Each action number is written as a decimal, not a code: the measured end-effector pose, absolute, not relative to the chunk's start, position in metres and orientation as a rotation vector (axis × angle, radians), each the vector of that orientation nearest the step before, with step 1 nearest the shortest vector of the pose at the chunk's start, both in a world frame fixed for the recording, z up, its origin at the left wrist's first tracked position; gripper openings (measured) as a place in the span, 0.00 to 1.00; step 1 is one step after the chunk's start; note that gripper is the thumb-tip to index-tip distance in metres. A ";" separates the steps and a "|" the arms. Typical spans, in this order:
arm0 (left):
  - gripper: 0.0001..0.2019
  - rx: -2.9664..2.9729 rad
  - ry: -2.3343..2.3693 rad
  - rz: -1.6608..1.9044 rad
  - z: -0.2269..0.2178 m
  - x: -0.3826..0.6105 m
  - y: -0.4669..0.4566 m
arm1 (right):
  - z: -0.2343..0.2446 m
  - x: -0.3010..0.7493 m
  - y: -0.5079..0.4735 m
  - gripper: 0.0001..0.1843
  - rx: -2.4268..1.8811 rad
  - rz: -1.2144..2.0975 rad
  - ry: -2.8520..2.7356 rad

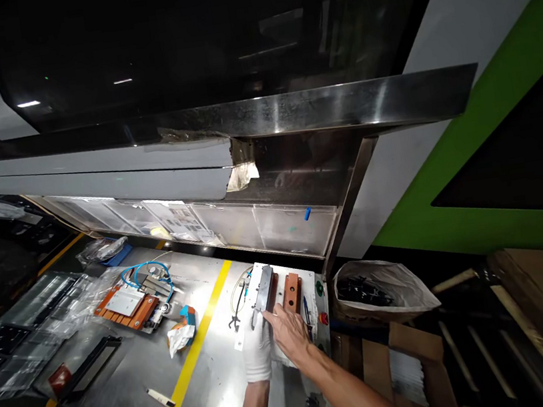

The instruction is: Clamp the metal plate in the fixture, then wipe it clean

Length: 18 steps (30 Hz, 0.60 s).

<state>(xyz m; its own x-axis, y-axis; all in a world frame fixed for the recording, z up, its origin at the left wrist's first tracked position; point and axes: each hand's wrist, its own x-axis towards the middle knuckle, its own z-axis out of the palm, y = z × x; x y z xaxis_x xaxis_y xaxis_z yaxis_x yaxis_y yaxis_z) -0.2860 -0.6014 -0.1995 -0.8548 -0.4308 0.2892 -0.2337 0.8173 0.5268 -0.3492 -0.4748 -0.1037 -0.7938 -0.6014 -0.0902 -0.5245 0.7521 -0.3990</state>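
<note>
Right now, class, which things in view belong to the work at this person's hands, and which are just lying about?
At the hands: gloved left hand; bare right hand; dark metal bar; white panel; orange block.

Lying about: blue tubing; plastic-wrapped black parts; bag of black parts; cardboard box.

We have a dark metal bar (262, 289) lying on a white fixture plate (308, 286), its long axis pointing toward our one o'clock. Our bare right hand (290, 333) reaches in with flat, extended fingers against the bar's lower end. Our left hand (257, 354), in a white glove, sits just below the bar at seven o'clock. A copper-brown block (291, 293) lies just beside the bar at three o'clock.
</note>
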 end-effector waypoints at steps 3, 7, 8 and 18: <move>0.18 0.475 -2.603 -0.660 -0.200 -0.285 -0.602 | -0.104 -0.348 -0.473 0.24 -0.902 -0.527 2.724; 0.18 0.445 -2.587 -0.666 -0.200 -0.284 -0.603 | -0.100 -0.346 -0.474 0.26 -0.878 -0.517 2.708; 0.18 0.443 -2.583 -0.683 -0.199 -0.284 -0.603 | -0.099 -0.346 -0.474 0.26 -0.867 -0.514 2.704; 0.20 0.446 -2.629 -0.708 -0.189 -0.291 -0.601 | -0.099 -0.350 -0.478 0.27 -0.843 -0.507 2.713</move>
